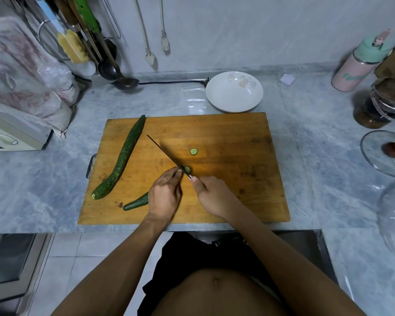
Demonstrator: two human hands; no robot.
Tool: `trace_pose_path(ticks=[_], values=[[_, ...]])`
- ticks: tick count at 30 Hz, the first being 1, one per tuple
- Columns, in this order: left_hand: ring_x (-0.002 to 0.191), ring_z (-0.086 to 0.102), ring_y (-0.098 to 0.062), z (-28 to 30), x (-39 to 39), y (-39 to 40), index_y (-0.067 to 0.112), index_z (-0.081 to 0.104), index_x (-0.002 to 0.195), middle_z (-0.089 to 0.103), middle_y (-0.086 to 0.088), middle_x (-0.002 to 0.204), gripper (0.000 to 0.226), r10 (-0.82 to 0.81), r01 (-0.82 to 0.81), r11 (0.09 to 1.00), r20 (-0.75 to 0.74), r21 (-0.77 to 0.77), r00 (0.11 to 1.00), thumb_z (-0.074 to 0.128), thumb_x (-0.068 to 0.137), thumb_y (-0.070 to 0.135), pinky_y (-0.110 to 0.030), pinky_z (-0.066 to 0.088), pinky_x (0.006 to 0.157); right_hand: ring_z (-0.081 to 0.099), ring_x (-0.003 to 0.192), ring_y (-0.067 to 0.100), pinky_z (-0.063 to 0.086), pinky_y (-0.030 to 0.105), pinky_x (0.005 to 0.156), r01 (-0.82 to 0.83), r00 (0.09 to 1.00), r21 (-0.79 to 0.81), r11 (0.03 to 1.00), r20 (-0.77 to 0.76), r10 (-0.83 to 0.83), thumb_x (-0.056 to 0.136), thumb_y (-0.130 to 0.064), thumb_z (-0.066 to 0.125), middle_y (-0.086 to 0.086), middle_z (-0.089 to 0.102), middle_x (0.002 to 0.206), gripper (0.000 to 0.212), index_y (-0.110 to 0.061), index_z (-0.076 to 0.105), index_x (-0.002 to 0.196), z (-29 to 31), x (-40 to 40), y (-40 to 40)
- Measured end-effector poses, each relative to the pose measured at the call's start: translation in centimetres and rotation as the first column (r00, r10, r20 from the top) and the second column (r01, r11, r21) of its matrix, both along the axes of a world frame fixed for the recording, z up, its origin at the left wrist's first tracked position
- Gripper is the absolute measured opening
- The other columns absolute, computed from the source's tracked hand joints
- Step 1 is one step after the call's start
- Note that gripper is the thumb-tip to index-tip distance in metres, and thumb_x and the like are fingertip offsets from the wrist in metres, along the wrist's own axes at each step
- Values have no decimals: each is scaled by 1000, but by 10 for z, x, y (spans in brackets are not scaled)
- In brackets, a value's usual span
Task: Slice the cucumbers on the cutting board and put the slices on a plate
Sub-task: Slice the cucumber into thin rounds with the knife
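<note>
Slicing calls for a firm hold: left hand [164, 197] clamps the slick, stiff green cucumber [136, 202]; right hand [211, 194] grips the thin-bladed knife [163, 155].

The light over my counter [306, 156] is soft and even, coming from above; shadows are faint. A pale glare sits on the counter just in front of the plate [234, 91]. The wide lens bends the edges, and the glass lid [374, 153] at right looks smeared.

One head-worn wide-angle view looks steeply down, close over the cutting board [214, 133].
</note>
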State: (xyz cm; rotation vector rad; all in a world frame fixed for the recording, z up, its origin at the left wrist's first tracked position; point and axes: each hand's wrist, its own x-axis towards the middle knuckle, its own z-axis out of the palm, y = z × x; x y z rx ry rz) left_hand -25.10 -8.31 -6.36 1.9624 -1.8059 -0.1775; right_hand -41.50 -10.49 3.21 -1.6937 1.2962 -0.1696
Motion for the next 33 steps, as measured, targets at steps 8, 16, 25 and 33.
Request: trace_pose_path(ticks=[8, 16, 25, 33], values=[[104, 65, -31, 6, 5, 1, 5, 70, 115, 64, -12, 124, 33, -45, 45, 999, -32, 5, 998, 58, 84, 4, -42, 58, 79, 48, 58, 20, 35, 33, 59, 26, 998, 43, 999, 57, -28, 108, -43, 29, 8, 51, 68, 52, -7, 54, 79, 5, -11, -9], [108, 65, -27, 6, 3, 0, 5, 73, 111, 68, -12, 119, 39, -24, 25, 1000, -64, 9, 998, 50, 80, 13, -39, 56, 88, 46, 58, 18, 37, 33, 62, -20, 998, 45, 999, 67, 17, 108, -43, 29, 11, 53, 72, 49, -10, 51, 78, 13, -25, 0], [105, 66, -29, 8, 1, 1, 3, 73, 107, 70, -13, 115, 37, -19, 19, 1000, -61, 5, 998, 53, 77, 8, -39, 54, 89, 41, 60, 12, 28, 28, 55, -74, 996, -11, 997, 43, 75, 108, -41, 30, -2, 44, 65, 47, -21, 42, 67, 16, -28, 9], [112, 63, -26, 5, 6, 0, 4, 71, 114, 67, -12, 122, 38, -44, 46, 998, -72, 33, 996, 58, 78, 1, -38, 53, 95, 47, 63, 16, 33, 33, 59, -47, 998, 35, 998, 48, 46, 108, -43, 30, 1, 49, 68, 49, -16, 45, 70, 18, -23, 7]])
